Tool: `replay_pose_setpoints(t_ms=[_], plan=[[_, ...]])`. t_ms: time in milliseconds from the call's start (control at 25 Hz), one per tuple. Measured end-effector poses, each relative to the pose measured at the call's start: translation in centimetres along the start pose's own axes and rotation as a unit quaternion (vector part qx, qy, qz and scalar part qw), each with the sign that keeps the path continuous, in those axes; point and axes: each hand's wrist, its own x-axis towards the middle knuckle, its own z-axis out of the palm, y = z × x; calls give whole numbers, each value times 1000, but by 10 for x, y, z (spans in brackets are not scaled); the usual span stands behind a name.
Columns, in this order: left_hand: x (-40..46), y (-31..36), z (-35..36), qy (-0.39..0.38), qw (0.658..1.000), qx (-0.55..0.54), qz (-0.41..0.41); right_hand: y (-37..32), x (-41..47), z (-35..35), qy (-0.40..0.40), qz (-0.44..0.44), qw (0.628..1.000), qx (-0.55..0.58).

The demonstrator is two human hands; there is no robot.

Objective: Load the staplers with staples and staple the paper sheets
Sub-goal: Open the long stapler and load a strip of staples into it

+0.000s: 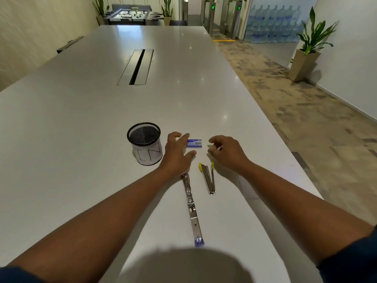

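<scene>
A small blue staple box [194, 143] lies on the white table [81, 119]. My left hand [177, 153] reaches over its left end, fingers spread around it, a fingertip at its edge. My right hand [226, 153] hovers just right of the box with fingers loosely curled; whether it holds anything is unclear. Nearer to me lie two metal staplers: one with yellow ends [208, 177], hinged open in a V, and a longer one with a blue end [191, 209], swung fully open and flat, its far tip under my left wrist.
A black mesh pen cup [145, 142] with a white paper label stands left of my left hand. A cable slot [136, 67] runs down the table's middle. The table's right edge [285, 152] drops to the floor, close to my right arm.
</scene>
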Motion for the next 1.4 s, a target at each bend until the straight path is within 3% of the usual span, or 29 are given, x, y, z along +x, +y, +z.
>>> replay_pose_setpoints(t_ms=[240, 600, 1080, 1400], plan=[[31, -3, 16, 8, 998, 50, 35, 3, 28, 16, -66, 11, 998, 3], [28, -6, 15, 30, 996, 23, 81, 4, 28, 22, -58, 13, 998, 4], [27, -10, 20, 50, 995, 32, 78, 1, 28, 12, -83, 6, 996, 33], [29, -12, 21, 45, 995, 32, 82, 6, 31, 10, -51, 12, 996, 73]])
